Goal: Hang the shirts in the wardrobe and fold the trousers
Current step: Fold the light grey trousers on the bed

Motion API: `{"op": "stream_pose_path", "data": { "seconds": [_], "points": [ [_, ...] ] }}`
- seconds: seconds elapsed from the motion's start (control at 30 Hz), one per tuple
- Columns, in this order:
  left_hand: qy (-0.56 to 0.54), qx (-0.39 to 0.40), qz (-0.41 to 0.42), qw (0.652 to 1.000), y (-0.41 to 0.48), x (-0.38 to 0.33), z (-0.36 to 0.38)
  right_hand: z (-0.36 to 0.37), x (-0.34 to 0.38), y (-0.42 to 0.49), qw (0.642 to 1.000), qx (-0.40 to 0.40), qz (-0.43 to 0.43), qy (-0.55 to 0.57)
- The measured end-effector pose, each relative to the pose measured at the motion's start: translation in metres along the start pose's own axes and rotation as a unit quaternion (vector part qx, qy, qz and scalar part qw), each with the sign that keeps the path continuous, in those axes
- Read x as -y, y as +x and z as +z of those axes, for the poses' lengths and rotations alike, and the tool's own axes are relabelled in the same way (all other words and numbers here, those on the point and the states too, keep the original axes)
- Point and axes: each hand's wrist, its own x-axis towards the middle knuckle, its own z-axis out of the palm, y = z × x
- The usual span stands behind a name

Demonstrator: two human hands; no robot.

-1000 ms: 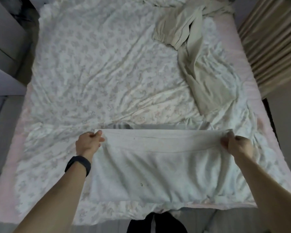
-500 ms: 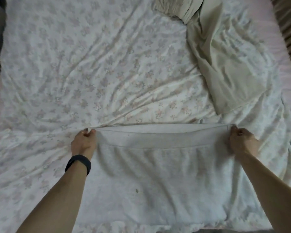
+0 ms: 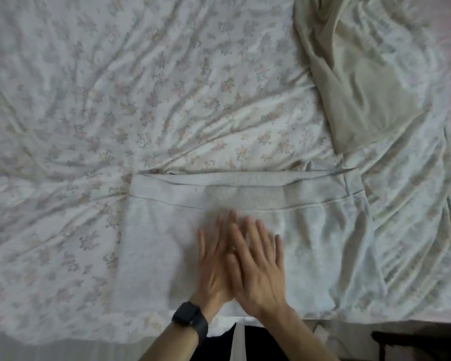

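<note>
Your left hand (image 3: 212, 267) and right hand (image 3: 259, 269) lie flat and overlapped, fingers straight, gripping nothing, on the middle of the pale grey ribbed-waist knit trousers (image 3: 151, 246). These lie spread on the floral white bedsheet (image 3: 167, 100).

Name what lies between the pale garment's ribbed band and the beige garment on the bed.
Only wrinkled floral bedsheet separates the ribbed band from the beige garment; head view.

Pale grey trousers (image 3: 245, 194), floral white sheet (image 3: 141, 87), beige garment (image 3: 354, 95).
</note>
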Motion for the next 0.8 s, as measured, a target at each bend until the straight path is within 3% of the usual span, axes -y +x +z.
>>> {"op": "stream_pose_path", "data": {
  "seconds": [0.07, 0.13, 0.23, 0.37, 0.47, 0.53, 0.57, 0.73, 0.8],
  "points": [
    [0.027, 0.028, -0.048, 0.998, 0.006, 0.047, 0.010, 0.008, -0.039, 0.012, 0.993, 0.077, -0.009, -0.087],
    [0.030, 0.078, -0.112, 0.990, 0.012, 0.108, 0.005, -0.001, -0.093, 0.032, 0.977, 0.137, 0.048, -0.156],
    [0.076, 0.074, -0.156, 0.982, 0.017, 0.165, -0.008, -0.026, -0.148, 0.063, 0.960, 0.125, 0.183, -0.168],
    [0.039, 0.018, -0.197, 0.979, 0.010, 0.123, -0.008, -0.036, -0.134, 0.065, 0.950, 0.084, 0.258, -0.155],
    [-0.012, -0.002, -0.081, 0.997, 0.006, 0.043, -0.008, -0.018, -0.078, 0.039, 0.978, 0.055, 0.148, -0.140],
    [-0.021, 0.027, -0.003, 0.999, -0.004, 0.005, 0.001, -0.001, -0.059, 0.006, 0.989, 0.087, 0.032, -0.119],
    [-0.017, 0.045, 0.001, 0.999, -0.009, 0.002, 0.011, 0.003, -0.070, -0.008, 0.987, 0.106, 0.027, -0.118],
    [0.039, 0.140, -0.076, 0.986, -0.011, 0.045, 0.024, -0.047, -0.194, -0.029, 0.940, 0.127, 0.254, -0.188],
    [0.011, 0.176, -0.103, 0.979, -0.005, 0.044, 0.016, -0.061, -0.214, -0.025, 0.932, 0.146, 0.298, -0.146]
  ]
}}
